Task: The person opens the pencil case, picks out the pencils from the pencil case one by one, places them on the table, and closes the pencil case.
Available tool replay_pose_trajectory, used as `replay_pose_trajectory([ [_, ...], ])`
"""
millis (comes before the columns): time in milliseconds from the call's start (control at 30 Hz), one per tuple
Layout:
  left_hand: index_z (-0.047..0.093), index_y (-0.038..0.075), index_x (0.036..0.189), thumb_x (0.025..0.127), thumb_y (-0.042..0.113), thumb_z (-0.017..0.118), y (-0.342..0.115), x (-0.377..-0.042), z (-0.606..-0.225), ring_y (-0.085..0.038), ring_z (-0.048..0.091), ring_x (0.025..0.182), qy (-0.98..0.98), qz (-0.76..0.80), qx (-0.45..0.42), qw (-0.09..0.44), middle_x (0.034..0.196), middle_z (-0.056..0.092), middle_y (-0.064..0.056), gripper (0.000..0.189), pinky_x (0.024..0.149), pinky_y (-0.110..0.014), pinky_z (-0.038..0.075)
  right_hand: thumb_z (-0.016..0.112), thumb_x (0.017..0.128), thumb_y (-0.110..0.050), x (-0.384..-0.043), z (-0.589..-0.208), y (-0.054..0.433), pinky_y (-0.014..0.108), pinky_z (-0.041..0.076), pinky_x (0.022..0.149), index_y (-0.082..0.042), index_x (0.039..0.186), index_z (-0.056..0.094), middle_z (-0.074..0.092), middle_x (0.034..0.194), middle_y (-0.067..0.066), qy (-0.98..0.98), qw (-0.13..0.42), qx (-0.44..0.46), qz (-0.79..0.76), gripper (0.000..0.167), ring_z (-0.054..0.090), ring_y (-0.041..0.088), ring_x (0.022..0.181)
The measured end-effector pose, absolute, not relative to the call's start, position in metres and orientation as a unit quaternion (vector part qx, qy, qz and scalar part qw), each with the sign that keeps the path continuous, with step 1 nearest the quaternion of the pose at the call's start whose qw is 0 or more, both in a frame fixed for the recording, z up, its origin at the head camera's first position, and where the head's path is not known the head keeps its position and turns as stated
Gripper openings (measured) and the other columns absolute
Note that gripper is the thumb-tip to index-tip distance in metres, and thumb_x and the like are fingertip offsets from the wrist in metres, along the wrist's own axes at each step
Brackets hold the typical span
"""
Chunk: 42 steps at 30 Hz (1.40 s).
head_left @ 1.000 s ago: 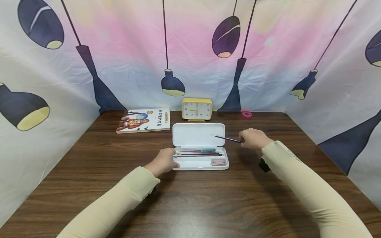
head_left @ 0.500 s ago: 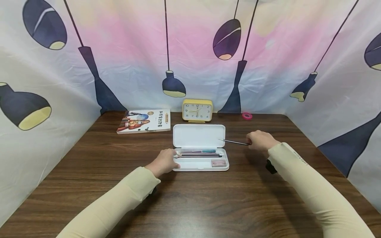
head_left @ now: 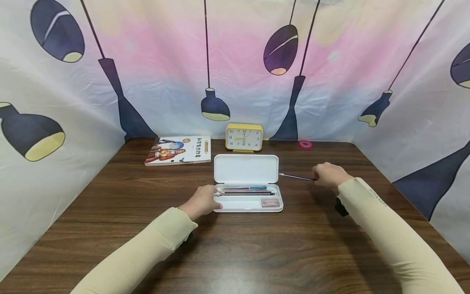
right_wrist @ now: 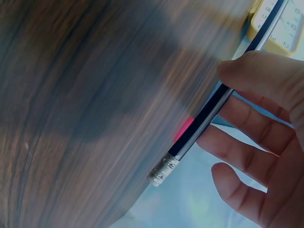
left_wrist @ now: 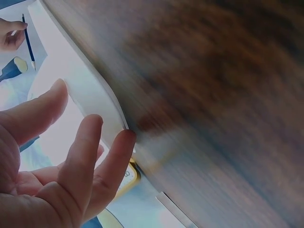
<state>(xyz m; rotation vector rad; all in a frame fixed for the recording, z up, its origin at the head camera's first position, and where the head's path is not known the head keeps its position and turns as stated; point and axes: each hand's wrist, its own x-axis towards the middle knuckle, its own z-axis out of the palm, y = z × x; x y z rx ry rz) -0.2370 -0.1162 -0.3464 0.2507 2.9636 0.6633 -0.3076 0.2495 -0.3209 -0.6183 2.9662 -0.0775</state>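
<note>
A white pencil case [head_left: 242, 206] lies on the table with its lid [head_left: 246, 168] raised. Inside are several pencils [head_left: 246, 193], a pen with a teal part [head_left: 257, 188] and a pinkish rectangular block [head_left: 270, 202]. At the case's left end my left hand [head_left: 200, 201] holds the rim, thumb toward the front and fingers toward the back. Right of the case, above the table, my right hand [head_left: 329, 175] pinches a dark striped pencil [right_wrist: 209, 109] between thumb and fingers. The pencil's sharpened tip points left toward the lid; its metal-banded eraser end [right_wrist: 163, 169] sticks out beyond the fingers.
Behind the case stands a yellow clock [head_left: 244, 137]. A book with a picture cover [head_left: 178, 150] lies at the back left. A pink ring-shaped roll [head_left: 305, 144] sits at the back right. A printed cloth [head_left: 165, 73] hangs around the wooden table [head_left: 238, 253].
My right hand has moved right with the pencil, drawing its tip from in front of the lid to beside it. My left hand stays at the case's left end.
</note>
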Motion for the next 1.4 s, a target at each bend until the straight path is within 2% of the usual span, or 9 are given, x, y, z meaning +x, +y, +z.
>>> replay_pose_trajectory([
  [167,0.055,-0.009,0.107,0.070,0.013,0.073,-0.117,-0.236,-0.347,-0.030,0.051,0.097,0.972,0.213,0.090,0.040,0.104,0.056,-0.019,0.046,0.081,-0.040,0.041,0.062,0.076,-0.007,-0.309,-0.324,0.259,0.028,0.037,0.046,-0.006,0.079,0.059,0.052,0.068,0.000,0.979,0.055,-0.196,-0.027,0.004,0.045,0.014,0.055],
  [667,0.055,-0.009,0.107,0.070,0.011,0.072,-0.119,-0.237,-0.348,-0.033,0.049,0.101,0.970,0.223,0.093,0.038,0.105,0.055,-0.021,0.045,0.085,-0.041,0.039,0.060,0.077,-0.005,-0.315,-0.330,0.284,0.034,0.044,0.053,-0.004,0.085,0.061,0.057,0.076,0.002,0.978,0.069,-0.194,-0.037,0.008,0.053,0.016,0.065],
  [900,0.056,-0.009,0.105,0.070,0.009,0.072,-0.120,-0.236,-0.349,-0.031,0.050,0.097,0.968,0.229,0.094,0.040,0.102,0.055,-0.020,0.042,0.082,-0.040,0.041,0.061,0.077,-0.003,-0.318,-0.336,0.294,0.034,0.045,0.054,-0.004,0.085,0.061,0.057,0.077,0.003,0.980,0.077,-0.182,-0.038,0.008,0.054,0.017,0.066],
  [1400,0.056,-0.008,0.106,0.070,0.010,0.071,-0.119,-0.237,-0.348,-0.032,0.049,0.100,0.969,0.225,0.095,0.040,0.105,0.055,-0.020,0.043,0.085,-0.040,0.039,0.060,0.077,-0.001,-0.322,-0.338,0.299,0.037,0.046,0.055,-0.004,0.087,0.063,0.059,0.080,0.006,0.982,0.073,-0.172,-0.020,0.010,0.056,0.021,0.070],
])
